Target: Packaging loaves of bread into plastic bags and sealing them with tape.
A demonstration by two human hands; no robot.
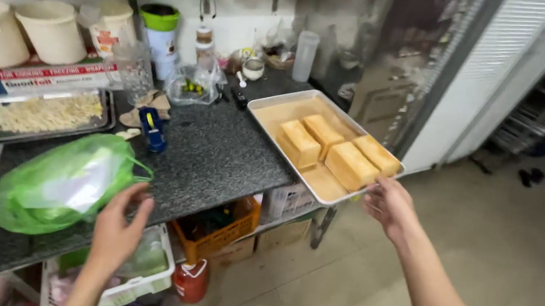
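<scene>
**Ana:** Look at your right hand (390, 205). It is at the near corner of the tray (272, 106), and the fingers touch the rim there. I can't tell if the grip is closed on the rim or only resting against it.

**Ben:** Where does the tray sit?

**Ana:** On the right end of the table (214, 159). Its near corner sticks out past the table edge. Four bread loaves (351, 165) sit on it, close to that corner.

**Ben:** So what could go wrong?

**Ana:** I think the tray could tip. The bread's weight is near the part that hangs over. If you pull or press there with one hand, the far end may lift and the loaves could slide to the floor (484, 278).

**Ben:** And your left hand (117, 230)?

**Ana:** It is open, fingers spread wide, holding nothing. It hovers over the near edge of the table, just beside the green bag (59, 186). It could bump the bag, which already bulges to the edge.

**Ben:** Anything else?

**Ana:** A blue tape holder (153, 129) stands in the middle of the table. A sliding tray may knock it.
</scene>
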